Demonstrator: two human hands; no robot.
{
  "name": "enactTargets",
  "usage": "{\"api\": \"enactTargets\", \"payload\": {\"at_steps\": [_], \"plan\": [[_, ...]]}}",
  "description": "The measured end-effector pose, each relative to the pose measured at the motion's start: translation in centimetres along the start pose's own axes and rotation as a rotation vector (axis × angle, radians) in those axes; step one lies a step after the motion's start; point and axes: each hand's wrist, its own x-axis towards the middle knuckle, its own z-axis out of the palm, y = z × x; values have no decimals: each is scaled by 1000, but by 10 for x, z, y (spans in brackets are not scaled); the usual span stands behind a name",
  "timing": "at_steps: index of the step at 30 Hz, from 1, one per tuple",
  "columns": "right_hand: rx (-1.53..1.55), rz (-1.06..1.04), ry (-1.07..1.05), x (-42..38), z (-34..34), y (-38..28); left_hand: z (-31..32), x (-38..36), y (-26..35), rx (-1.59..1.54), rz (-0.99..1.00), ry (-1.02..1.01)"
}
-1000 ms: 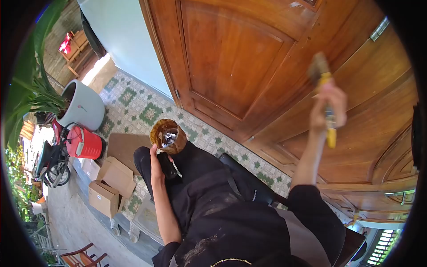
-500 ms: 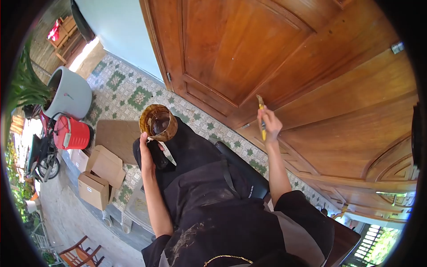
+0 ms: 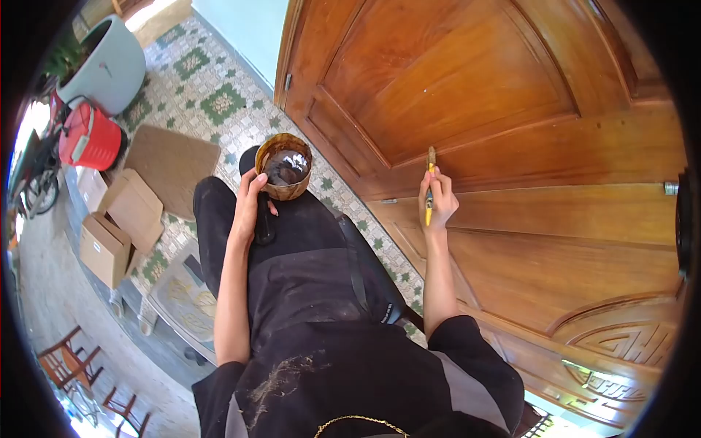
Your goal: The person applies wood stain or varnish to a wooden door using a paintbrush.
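My left hand (image 3: 248, 208) is closed around the black handle (image 3: 265, 228) of a small round pot (image 3: 293, 192). Brown stains cover the pot's outside, and dark, shiny liquid (image 3: 281, 171) lies inside it. It sits over my lap, mouth facing up toward me. In my right hand (image 3: 442, 206) is a slim paintbrush (image 3: 428, 216) with a yellow handle, pinched between fingers and thumb. Its brownish bristle end overlaps the lower moulding of a raised panel on the varnished wooden door (image 3: 475, 95).
Patterned tiles (image 3: 223, 106) cover the floor beside the door. A brown mat (image 3: 171, 164), an opened cardboard box (image 3: 106, 250), a red bucket (image 3: 91, 139) and a large grey planter (image 3: 113, 66) stand to the left. Wooden chairs (image 3: 69, 358) are at lower left.
My view has shifted, bringing more of the door's carved section into sight. The brush is now more upright, its tip at the panel moulding. Both hands keep their hold.
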Motion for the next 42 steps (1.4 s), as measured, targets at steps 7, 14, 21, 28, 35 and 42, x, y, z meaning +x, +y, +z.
{"api": "enactTargets", "payload": {"at_steps": [7, 14, 21, 28, 35, 42], "plan": [[171, 222, 455, 90, -40, -25, 5, -1, -2, 52, -18, 28], [-82, -38, 57, 23, 20, -16, 1, -1, -6, 6, -54, 28], [50, -41, 421, 93, -8, -22, 1, 1, -8, 2, -62, 31], [-159, -98, -80, 33, 41, -38, 3, 2, -6, 16, -51, 33], [-102, 46, 306, 83, 5, -39, 6, -4, 0, 47, -59, 37], [-238, -59, 42, -9, 70, -33, 6, 1, -2, 69, -72, 43]]}}
